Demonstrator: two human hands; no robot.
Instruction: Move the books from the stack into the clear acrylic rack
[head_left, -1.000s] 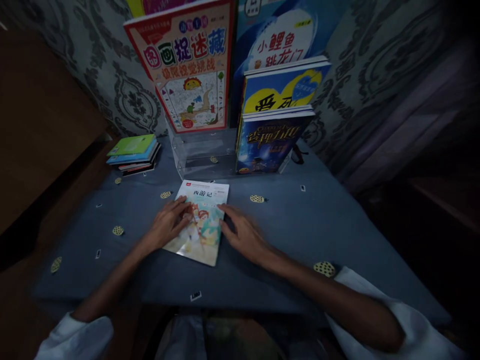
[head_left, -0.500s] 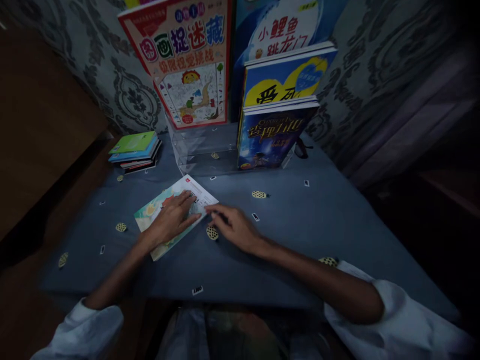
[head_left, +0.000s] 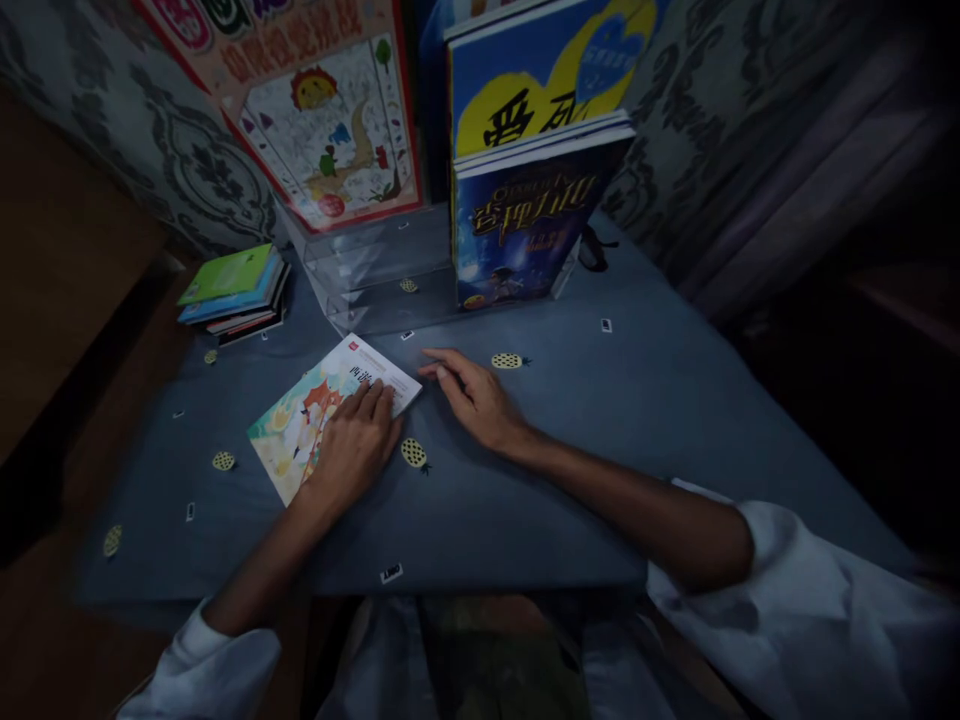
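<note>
A thin book (head_left: 315,398) with a pale, colourful illustrated cover lies at an angle on the table, its top edge toward the clear stand. My left hand (head_left: 358,440) rests on the book's right lower side, fingers laid over the cover and covering part of the title. Its thumb is by the book's right edge. Just right of the book, my right hand (head_left: 480,400) hovers over or rests on the cloth, apart from the cover. Its fingers point left, loosely stretched, with nothing in them.
Behind the book stands a clear acrylic rack (head_left: 375,265). It holds a red picture-puzzle book (head_left: 330,130), a blue-and-yellow book (head_left: 540,85) and a dark blue book (head_left: 525,220). Several small books (head_left: 232,285) are stacked at left. A dark object (head_left: 595,250) lies right of the rack.
My right hand has drawn away from the book's edge, up and right. My left hand has slid down toward the book's right side, uncovering more of the cover. The view has tilted downward.
</note>
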